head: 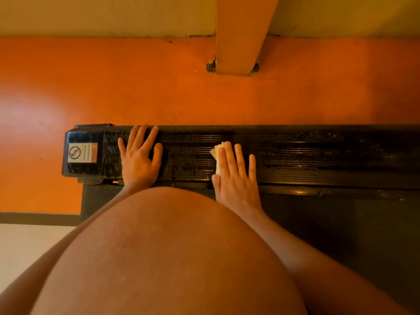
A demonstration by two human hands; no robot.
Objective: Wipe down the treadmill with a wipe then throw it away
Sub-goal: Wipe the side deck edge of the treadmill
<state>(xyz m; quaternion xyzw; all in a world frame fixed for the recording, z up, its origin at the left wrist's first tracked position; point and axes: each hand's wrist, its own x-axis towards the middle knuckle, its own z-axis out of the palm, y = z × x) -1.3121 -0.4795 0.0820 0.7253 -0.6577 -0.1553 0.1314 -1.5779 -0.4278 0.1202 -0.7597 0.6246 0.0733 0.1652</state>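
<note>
On orange floor [159, 98], treadmill [295, 153] rail glistens wet.

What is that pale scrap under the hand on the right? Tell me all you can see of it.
It is a small cream-white folded wipe, soft like paper or thin cloth, with crumpled, layered edges. It lies flat on the black ribbed side rail of the treadmill, which looks glossy around it. The right hand presses it down with straight fingers and covers most of it, so only its left edge and far corner show. Nothing else touches it.
</note>
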